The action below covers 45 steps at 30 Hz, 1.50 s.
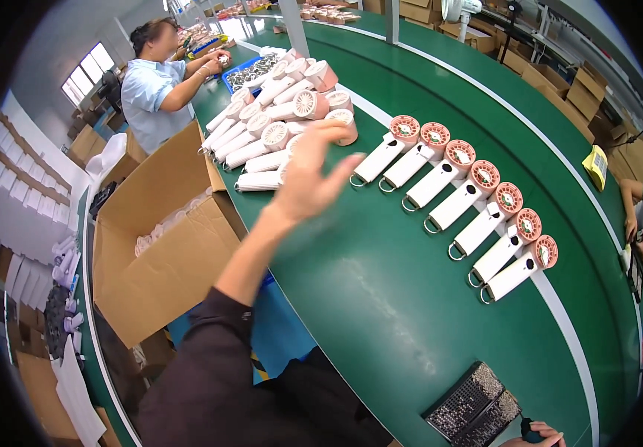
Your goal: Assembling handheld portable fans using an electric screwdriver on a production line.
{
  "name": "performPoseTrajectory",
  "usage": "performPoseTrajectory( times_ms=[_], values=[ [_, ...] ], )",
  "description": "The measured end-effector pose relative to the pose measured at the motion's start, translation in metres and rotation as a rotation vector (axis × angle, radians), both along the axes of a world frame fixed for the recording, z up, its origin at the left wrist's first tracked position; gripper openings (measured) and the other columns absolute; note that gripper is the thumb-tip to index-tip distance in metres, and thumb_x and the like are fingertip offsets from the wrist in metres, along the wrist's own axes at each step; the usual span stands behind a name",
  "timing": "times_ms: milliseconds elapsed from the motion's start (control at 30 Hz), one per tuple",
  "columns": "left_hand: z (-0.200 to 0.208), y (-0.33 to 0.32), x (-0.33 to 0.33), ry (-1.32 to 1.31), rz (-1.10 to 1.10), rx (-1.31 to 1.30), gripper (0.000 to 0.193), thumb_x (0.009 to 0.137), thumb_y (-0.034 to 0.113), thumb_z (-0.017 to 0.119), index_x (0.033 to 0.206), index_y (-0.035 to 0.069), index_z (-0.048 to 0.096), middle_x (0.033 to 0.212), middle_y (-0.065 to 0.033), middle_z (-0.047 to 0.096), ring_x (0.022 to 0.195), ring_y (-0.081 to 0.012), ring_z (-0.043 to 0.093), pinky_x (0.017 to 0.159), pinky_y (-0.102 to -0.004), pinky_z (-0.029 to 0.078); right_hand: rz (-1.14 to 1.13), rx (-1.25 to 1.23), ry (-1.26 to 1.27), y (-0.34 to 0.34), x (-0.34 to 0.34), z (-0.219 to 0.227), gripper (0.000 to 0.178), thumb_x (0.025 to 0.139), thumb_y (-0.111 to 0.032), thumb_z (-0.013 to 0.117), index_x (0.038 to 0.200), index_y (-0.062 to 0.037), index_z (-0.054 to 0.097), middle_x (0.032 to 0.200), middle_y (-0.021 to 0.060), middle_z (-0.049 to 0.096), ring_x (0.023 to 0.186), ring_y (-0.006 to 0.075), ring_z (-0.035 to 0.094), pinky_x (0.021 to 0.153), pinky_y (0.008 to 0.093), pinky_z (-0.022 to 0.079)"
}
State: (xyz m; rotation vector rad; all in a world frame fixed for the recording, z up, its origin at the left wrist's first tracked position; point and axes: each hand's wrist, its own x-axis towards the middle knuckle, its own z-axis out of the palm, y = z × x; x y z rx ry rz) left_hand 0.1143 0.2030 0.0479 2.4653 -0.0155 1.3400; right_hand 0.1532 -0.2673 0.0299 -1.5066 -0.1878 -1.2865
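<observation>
My left hand (308,177) reaches out with fingers spread, slightly blurred, at the near edge of a pile of white handheld fans (262,135). It holds nothing that I can see. Some of the piled fans have pink heads, and their round grilles show. At the lower right my right hand (546,433), partly cut off by the frame, is closed around a dark-handled screwdriver (527,428). Its tip points at a black screw tray (472,404) filled with small silver screws. Several white fans (460,192) with pink heads lie in a slanting row on the green table.
An open cardboard box (165,279) stands left of the table edge, with pale parts inside. Behind the pile is a blue tray (250,74) of metal pieces. A co-worker (159,82) sits at the far left; another person's arms (634,216) show at right.
</observation>
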Motion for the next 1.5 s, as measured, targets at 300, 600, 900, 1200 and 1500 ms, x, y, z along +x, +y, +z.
performPoseTrajectory(
  times_ms=[300, 600, 900, 1200, 1500],
  values=[
    [-0.057, 0.124, -0.131, 0.689, 0.241, 0.010, 0.068, 0.064, 0.031, 0.079, 0.122, 0.011, 0.051, 0.135, -0.0197, 0.035, 0.126, -0.0376, 0.032, 0.106, -0.0438, 0.027, 0.047, 0.159, 0.144, -0.045, 0.005, -0.022, 0.021, 0.088, -0.008, 0.051, 0.098, 0.0043, 0.038, 0.052, 0.0064, 0.049, 0.048, 0.0144, 0.045, 0.059, 0.0269, 0.045],
    [-0.039, 0.111, -0.108, 0.839, 0.185, 0.282, 0.064, 0.071, 0.039, 0.073, 0.122, 0.006, 0.052, 0.135, -0.0237, 0.034, 0.117, -0.0422, 0.038, 0.098, -0.0482, 0.033, -0.045, 0.393, 0.179, -0.061, -0.001, -0.004, 0.017, 0.092, -0.011, 0.049, 0.082, 0.0027, 0.051, 0.052, 0.0038, 0.052, 0.050, 0.0101, 0.048, 0.074, 0.0260, 0.045],
    [-0.055, 0.097, -0.084, 0.798, 0.150, 0.097, 0.057, 0.071, 0.035, 0.074, 0.114, 0.003, 0.054, 0.104, -0.0223, 0.050, 0.098, -0.0372, 0.048, 0.087, -0.0431, 0.040, 0.044, 0.524, 0.155, -0.076, 0.002, -0.006, 0.013, 0.091, -0.009, 0.052, 0.093, 0.0019, 0.046, 0.059, 0.0022, 0.045, 0.047, 0.0108, 0.047, 0.048, 0.0246, 0.042],
    [-0.038, 0.041, -0.096, 0.742, 0.132, -0.108, 0.035, 0.079, 0.021, 0.068, 0.102, -0.002, 0.055, 0.097, -0.0144, 0.050, 0.092, -0.0265, 0.049, 0.083, -0.0356, 0.039, 0.297, 0.743, 0.120, -0.079, 0.007, 0.012, 0.014, 0.089, -0.008, 0.053, 0.093, 0.0019, 0.046, 0.059, 0.0047, 0.046, 0.043, 0.0141, 0.047, 0.043, 0.0288, 0.042],
    [0.027, -0.064, 0.029, 0.720, -0.036, 0.090, 0.056, 0.073, 0.024, 0.071, 0.120, 0.003, 0.051, 0.113, -0.0205, 0.047, 0.106, -0.0340, 0.045, 0.093, -0.0409, 0.037, 0.314, 0.847, 0.310, -0.074, 0.003, 0.003, 0.015, 0.089, -0.012, 0.052, 0.096, -0.0011, 0.045, 0.059, 0.0034, 0.042, 0.039, 0.0136, 0.041, 0.039, 0.0280, 0.038]
  ],
)
